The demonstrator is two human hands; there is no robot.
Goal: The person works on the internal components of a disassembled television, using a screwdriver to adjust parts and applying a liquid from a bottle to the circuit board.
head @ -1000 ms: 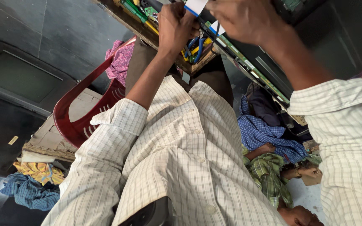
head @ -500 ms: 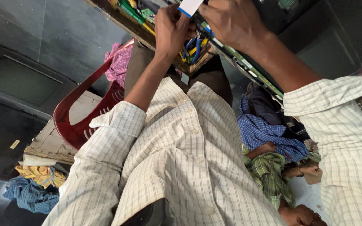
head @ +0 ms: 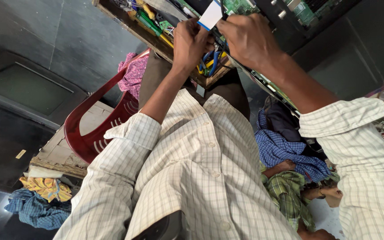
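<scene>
In the head view, both hands are seen raised to the far end of the scene, close together. A flat white ribbon strip with a blue tip (head: 210, 15) is pinched there. The left hand (head: 191, 42) is closed, with its fingers curled against the lower part of the strip. The right hand (head: 248, 38) is closed too, and its fingers are pressed on the strip from the right side. The strip is probably held by both hands so that its thin, bendy end stays straight and steady.

The strip sticks up just beside a green circuit board (head: 245, 6), which is part of a long, thin dark panel (head: 267, 84) slanting away to the right. The panel seems to be leaned on a brown wooden tray of tools (head: 165, 33), so that the board can be reached. Blue-handled pliers (head: 210, 60) are seen under the hands, and green and yellow tool handles lie at the left of the tray.

Nearer, a cream checked shirt (head: 201, 178) fills the middle. A dark red plastic chair (head: 94, 129) is seen on the left, with a pink cloth (head: 132, 73) on it. A blue checked cloth (head: 285, 151) lies on the right, and a yellow cloth (head: 45, 186) near left.
</scene>
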